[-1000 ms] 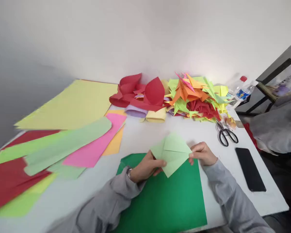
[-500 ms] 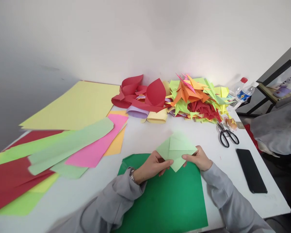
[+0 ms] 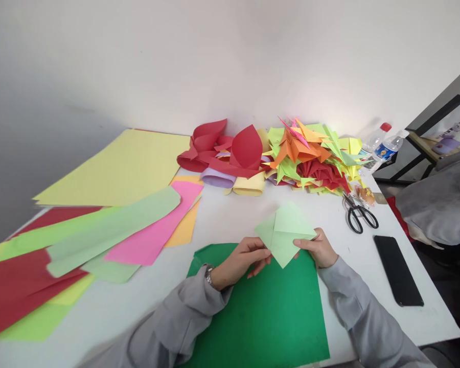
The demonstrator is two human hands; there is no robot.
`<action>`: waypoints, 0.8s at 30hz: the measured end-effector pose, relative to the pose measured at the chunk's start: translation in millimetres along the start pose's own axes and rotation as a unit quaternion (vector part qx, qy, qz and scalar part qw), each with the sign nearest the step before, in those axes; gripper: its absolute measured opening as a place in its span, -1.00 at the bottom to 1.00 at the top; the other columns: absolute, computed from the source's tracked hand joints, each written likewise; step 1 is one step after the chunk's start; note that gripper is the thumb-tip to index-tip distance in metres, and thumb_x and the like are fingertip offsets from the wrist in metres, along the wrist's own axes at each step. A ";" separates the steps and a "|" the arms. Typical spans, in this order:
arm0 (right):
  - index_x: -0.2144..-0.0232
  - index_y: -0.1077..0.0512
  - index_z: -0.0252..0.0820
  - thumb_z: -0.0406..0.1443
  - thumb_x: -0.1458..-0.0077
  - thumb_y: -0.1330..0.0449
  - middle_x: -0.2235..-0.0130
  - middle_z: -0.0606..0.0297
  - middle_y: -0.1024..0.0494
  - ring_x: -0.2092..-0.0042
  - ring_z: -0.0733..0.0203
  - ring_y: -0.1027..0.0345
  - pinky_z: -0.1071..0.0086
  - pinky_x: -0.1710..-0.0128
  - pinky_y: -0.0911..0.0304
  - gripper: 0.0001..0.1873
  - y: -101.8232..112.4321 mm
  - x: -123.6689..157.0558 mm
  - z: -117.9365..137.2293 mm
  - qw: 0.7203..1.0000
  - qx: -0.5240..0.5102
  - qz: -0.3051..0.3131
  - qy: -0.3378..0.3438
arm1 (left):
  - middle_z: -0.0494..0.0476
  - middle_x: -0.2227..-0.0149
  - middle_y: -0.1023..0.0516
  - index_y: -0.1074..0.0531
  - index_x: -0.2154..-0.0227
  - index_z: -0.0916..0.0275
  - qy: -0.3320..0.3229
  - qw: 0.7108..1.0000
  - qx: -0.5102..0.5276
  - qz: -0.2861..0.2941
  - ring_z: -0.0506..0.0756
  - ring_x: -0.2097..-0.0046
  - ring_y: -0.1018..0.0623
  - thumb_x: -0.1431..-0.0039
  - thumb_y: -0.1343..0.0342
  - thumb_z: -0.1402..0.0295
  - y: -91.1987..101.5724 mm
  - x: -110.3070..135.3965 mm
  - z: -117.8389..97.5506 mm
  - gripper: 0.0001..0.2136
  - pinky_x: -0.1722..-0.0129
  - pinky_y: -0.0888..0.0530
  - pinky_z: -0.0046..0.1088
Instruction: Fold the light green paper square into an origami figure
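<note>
Pinching pale-green paper (image 3: 282, 235), the right hand (image 3: 322, 250) has its grip clamped; for the left hand (image 3: 238, 261), I cannot tell.

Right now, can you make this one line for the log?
right hand: pinching folded pale-green paper | left hand: by paper's edge, contact unclear | beneath: green sheet | at right: scissors, black phone

Paper (image 3: 285, 237): pale green, folded, roughly diamond-shaped, one corner pointing down at the wearer. Straight fold edge runs across the middle, another line goes up from its left end. Top corner blurred. Held over far edge of dark green sheet (image 3: 268, 312); right hand (image 3: 321, 249) pinches right side, thumb on top.
</note>
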State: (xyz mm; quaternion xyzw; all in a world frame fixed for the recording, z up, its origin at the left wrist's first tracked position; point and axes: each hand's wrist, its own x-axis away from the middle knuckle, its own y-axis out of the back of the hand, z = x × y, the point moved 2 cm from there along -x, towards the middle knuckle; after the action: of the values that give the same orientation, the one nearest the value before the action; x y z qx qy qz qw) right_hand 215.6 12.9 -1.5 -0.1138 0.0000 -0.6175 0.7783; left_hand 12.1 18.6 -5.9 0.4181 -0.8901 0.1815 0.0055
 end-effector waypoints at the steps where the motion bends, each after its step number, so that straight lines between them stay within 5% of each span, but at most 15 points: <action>1: 0.68 -0.55 -0.26 -0.13 0.15 -0.41 0.58 0.20 -0.58 0.53 0.19 -0.43 0.37 0.47 -0.36 -0.68 -1.0 0.3 -0.3 1.000 0.005 0.000 0.000 | -0.10 0.77 -0.25 -0.42 0.56 0.33 -0.013 1.000 -0.013 -0.008 -0.13 0.74 -0.18 -0.03 -0.21 0.09 0.1 0.3 -1.0 -0.66 0.74 -0.10 -0.62; 7: 0.66 -0.53 -0.27 -0.07 0.09 -0.36 0.59 0.24 -0.56 0.57 0.25 -0.41 0.42 0.54 -0.33 -0.63 -6.1 2.4 1.5 0.998 0.062 0.021 -0.010 | -0.07 0.82 -0.19 -0.23 0.78 0.28 0.002 0.994 -0.104 -0.036 -0.13 0.74 -0.14 -0.05 -0.14 -0.02 1.9 -0.2 -1.3 -0.48 0.74 -0.03 -0.59; 19: 0.72 -0.43 -0.26 0.04 0.09 -0.32 0.73 0.34 -0.41 0.72 0.36 -0.21 0.50 0.77 -0.11 -0.50 -0.1 2.2 -0.1 0.995 0.082 0.022 -0.046 | -0.12 0.78 -0.20 -0.32 0.64 0.30 0.000 0.995 -0.059 -0.076 -0.12 0.75 -0.19 0.01 -0.19 -0.02 5.3 -2.2 1.7 -0.56 0.77 -0.08 -0.60; 24: 0.72 -0.34 -0.22 0.06 0.09 -0.31 0.79 0.45 -0.26 0.77 0.41 -0.10 0.53 0.83 0.08 -0.48 -3.5 1.8 -4.3 0.986 0.150 0.018 -0.070 | -0.11 0.71 -0.27 -0.44 0.45 0.35 -0.023 0.985 -0.063 -0.162 -0.10 0.70 -0.23 0.05 -0.26 0.03 4.5 -1.6 -0.4 -0.60 0.75 -0.17 -0.58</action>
State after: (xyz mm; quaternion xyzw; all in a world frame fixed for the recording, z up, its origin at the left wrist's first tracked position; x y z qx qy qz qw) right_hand 212.1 9.7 -4.8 -0.0393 -0.1450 -0.5867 0.7957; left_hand 9.7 22.6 -7.2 0.5596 -0.8202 0.1116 0.0405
